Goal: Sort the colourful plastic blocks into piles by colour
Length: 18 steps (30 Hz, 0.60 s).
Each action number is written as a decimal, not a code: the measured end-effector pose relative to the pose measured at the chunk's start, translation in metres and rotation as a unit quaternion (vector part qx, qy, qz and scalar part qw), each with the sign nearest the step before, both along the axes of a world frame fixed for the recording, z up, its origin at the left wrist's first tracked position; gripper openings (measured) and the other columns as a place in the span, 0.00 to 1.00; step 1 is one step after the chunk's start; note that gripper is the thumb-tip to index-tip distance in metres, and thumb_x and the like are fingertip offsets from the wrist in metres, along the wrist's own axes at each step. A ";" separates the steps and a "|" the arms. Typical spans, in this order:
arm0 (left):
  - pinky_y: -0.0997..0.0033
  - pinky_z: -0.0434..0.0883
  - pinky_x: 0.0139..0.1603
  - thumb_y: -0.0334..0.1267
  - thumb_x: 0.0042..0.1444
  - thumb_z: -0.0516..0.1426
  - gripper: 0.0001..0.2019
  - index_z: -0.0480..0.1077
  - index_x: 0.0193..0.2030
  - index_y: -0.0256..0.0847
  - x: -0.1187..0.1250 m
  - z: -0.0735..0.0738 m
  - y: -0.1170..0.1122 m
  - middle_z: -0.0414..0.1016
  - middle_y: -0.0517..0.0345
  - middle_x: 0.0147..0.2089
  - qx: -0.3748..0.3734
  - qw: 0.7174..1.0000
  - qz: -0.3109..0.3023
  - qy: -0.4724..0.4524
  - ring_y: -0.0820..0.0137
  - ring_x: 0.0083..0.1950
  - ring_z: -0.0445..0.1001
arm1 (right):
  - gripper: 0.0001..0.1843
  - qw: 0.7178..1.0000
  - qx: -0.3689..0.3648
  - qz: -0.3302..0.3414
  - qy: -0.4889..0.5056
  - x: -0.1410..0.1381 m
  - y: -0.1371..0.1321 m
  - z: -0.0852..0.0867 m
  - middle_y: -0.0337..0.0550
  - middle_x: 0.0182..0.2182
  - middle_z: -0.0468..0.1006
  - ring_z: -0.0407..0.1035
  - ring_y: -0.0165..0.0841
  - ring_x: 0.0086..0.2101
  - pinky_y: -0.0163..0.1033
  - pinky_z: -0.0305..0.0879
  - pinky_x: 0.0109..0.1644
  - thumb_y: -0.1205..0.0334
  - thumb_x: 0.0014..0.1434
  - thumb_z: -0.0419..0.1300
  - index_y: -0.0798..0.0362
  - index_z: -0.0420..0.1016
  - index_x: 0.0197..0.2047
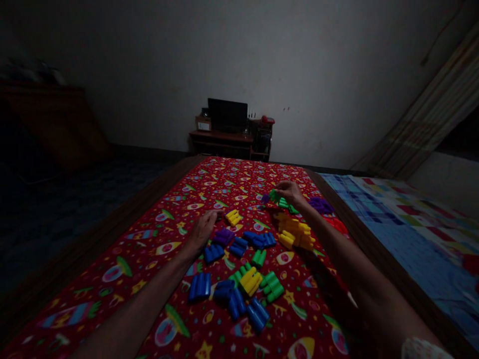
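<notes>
My left hand (202, 230) rests on the red patterned sheet (157, 234), fingers curled toward a yellow block (233, 217); whether it grips the block I cannot tell. Purple blocks (223, 236) and blue blocks (214, 253) lie just beside it. My right hand (290, 193) is farther out, closed on a green block (280, 199). A stack of yellow blocks (295, 233) lies beneath that wrist. Several blue, green and yellow blocks (249, 281) are scattered nearer to me.
The sheet covers a bed with a wooden frame (112, 219). More purple blocks (321, 205) and red blocks (337, 224) lie at the right edge. A second mattress with a checked cover (404, 224) lies to the right. A low desk with a monitor (227, 115) stands against the far wall.
</notes>
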<state>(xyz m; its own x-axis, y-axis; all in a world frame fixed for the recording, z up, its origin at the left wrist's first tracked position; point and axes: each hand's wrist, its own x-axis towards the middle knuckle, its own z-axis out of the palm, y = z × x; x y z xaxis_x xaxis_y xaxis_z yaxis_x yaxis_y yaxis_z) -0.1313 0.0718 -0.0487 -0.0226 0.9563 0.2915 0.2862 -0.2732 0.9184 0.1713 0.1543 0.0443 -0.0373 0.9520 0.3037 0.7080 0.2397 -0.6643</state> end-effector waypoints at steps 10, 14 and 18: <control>0.57 0.69 0.56 0.55 0.57 0.48 0.25 0.74 0.48 0.38 0.000 0.000 0.000 0.78 0.47 0.50 -0.007 1.000 0.002 0.010 0.57 0.54 0.74 | 0.13 0.992 -0.034 -0.055 -0.112 0.024 -0.009 -0.013 0.47 0.34 0.83 0.76 0.36 0.35 0.33 0.67 0.37 0.71 0.51 0.58 0.58 0.83 0.37; 0.57 0.69 0.56 0.54 0.58 0.48 0.24 0.75 0.47 0.39 -0.001 -0.001 0.000 0.78 0.48 0.49 0.001 1.000 0.006 0.019 0.57 0.54 0.74 | 0.17 0.981 -0.029 -0.002 -0.191 0.018 -0.010 -0.011 0.49 0.41 0.82 0.75 0.37 0.41 0.34 0.66 0.43 0.71 0.54 0.57 0.57 0.81 0.45; 0.56 0.69 0.56 0.54 0.58 0.48 0.24 0.75 0.47 0.39 -0.001 0.001 -0.001 0.78 0.48 0.49 0.000 1.000 0.004 0.026 0.58 0.52 0.75 | 0.21 0.915 -0.028 0.134 -0.380 0.004 -0.009 -0.013 0.52 0.46 0.80 0.72 0.37 0.45 0.33 0.63 0.45 0.74 0.54 0.57 0.56 0.78 0.50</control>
